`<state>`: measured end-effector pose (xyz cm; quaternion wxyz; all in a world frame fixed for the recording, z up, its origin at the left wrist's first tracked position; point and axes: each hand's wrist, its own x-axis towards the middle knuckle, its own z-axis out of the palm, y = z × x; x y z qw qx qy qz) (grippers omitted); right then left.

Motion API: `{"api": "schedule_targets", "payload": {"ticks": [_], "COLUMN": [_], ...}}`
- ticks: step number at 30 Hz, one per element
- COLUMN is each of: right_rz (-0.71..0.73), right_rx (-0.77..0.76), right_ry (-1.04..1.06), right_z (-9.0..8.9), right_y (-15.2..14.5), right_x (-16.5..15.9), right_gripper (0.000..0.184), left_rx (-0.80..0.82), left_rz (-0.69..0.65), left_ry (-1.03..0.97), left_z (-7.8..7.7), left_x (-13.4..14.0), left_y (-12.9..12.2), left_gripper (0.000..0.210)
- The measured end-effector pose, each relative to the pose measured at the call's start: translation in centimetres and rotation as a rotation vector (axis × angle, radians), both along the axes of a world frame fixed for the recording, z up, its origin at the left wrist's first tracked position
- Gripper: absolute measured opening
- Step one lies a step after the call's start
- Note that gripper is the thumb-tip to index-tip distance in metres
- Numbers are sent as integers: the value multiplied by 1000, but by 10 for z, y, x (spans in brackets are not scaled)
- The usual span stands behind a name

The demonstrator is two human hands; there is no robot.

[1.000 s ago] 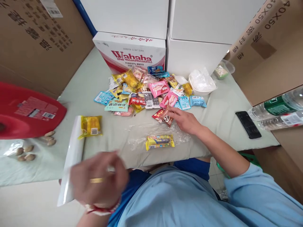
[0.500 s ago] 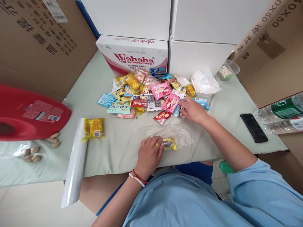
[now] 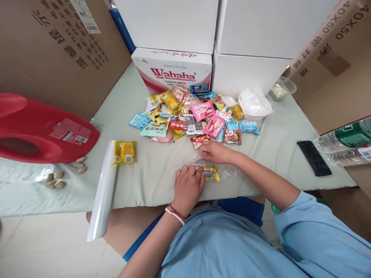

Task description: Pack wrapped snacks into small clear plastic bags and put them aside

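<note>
A snack packet (image 3: 213,173) in yellow wrap with a dark middle lies on a sheet of clear plastic film (image 3: 230,170) near the table's front edge. My left hand (image 3: 189,184) rests over the packet's left end, fingers curved down and holding it in place; its underside is hidden. Just beyond the packet, my right hand (image 3: 216,151) is closed in a pinch on the far edge of the film, which rises a little towards the fingers. A red snack packet (image 3: 199,141) lies right behind my right fingertips.
A heap of wrapped snacks (image 3: 185,110) spreads before a Wahaba-style carton (image 3: 174,71). A white bowl (image 3: 256,110) holds clear bags. At left are a film roll (image 3: 101,193), a yellow packet (image 3: 124,152), walnuts (image 3: 55,180) and a red jug (image 3: 49,131). A phone (image 3: 313,158) and bottles (image 3: 348,141) sit right.
My right hand has left the front right of the snack heap, come nearer and pinched the film's far edge. My left hand stays on the yellow packet. The view has shifted slightly.
</note>
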<state>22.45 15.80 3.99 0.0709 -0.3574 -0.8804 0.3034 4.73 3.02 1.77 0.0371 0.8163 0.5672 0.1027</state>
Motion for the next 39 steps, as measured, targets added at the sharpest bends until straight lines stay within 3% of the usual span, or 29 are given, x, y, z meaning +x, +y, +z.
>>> {"api": "schedule_targets", "payload": {"ticks": [6, 8, 12, 18, 22, 24, 28, 31, 34, 37, 39], "right_rz": [73, 41, -30, 69, 197, 239, 296, 309, 273, 132, 39], "right_rx": [-263, -269, -108, 186, 295, 317, 322, 329, 335, 334, 336], "right_ry": [254, 308, 350, -22, -228, -266, -291, -282, -243, -180, -95], "right_z": [9, 6, -2, -14, -13, -10, -5, -4, -8, -19, -27], "right_y": [-30, -49, -88, -112, -112, -111, -109, -108, -110, -115, -118], "right_x": [9, 9, 6, 0, -6, -9, -11, -10, -8, -5, -2], "right_gripper": [8, 15, 22, 23, 24, 24, 21, 20, 22, 34, 48], "left_rx": [-44, -30, 60, 24, -11, 21, -68, -257, -317, -182, -55], "left_rz": [22, 24, 40, 22, 232, 268, 52, -150, -276, -321, -361], "left_ry": [-155, -201, -314, -711, -794, -731, -647, -558, -423, -323, -295], "left_z": [-7, -10, -18, -26, -21, -17, -8, -1, 9, 19, 23], "left_x": [-7, -10, -19, -43, -65, -72, -70, -59, -51, -53, -60], "left_y": [0, -1, -2, -7, -3, 10, 58, 94, 109, 99, 84], "left_gripper": [27, 25, 24, 15, 12, 27, 88, 103, 85, 42, 32]}}
